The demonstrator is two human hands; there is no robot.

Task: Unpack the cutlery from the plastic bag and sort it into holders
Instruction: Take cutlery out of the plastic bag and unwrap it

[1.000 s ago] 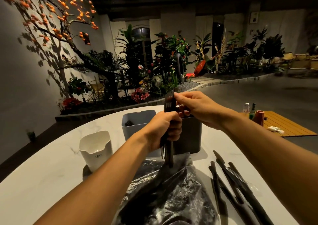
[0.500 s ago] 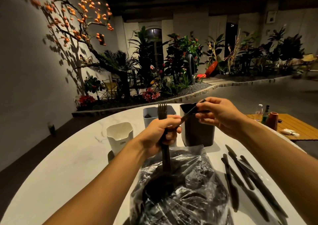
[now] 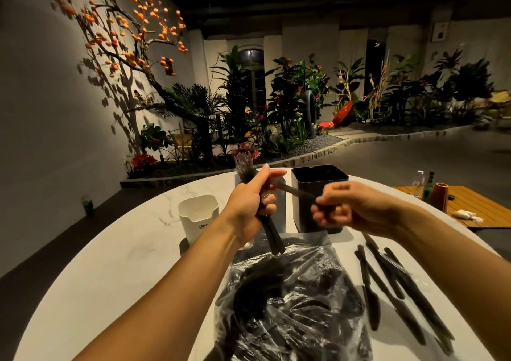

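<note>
Desk point(image 3: 116, 255): white, faint grey marble veining. Holders: one white point(image 3: 197, 218), one black point(image 3: 318, 197). Cutlery point(image 3: 398, 291) all black. Bag point(image 3: 293, 305): clear plastic, dark contents showing through. Mat point(image 3: 475, 206): orange-brown slats. Tree point(image 3: 132, 37): orange fruit.

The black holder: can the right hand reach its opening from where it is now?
Probably yes. The right hand hovers just in front of the black holder, pinching a dark utensil, and nothing stands between them.

We see a dim room: a pale wall point(image 3: 41, 106) at left bearing an orange-blossomed tree point(image 3: 130, 37), a stone-edged planter bed point(image 3: 276, 117) across the middle, grey floor point(image 3: 428, 156), and a wooden slatted platform point(image 3: 475, 206) at right.
</note>
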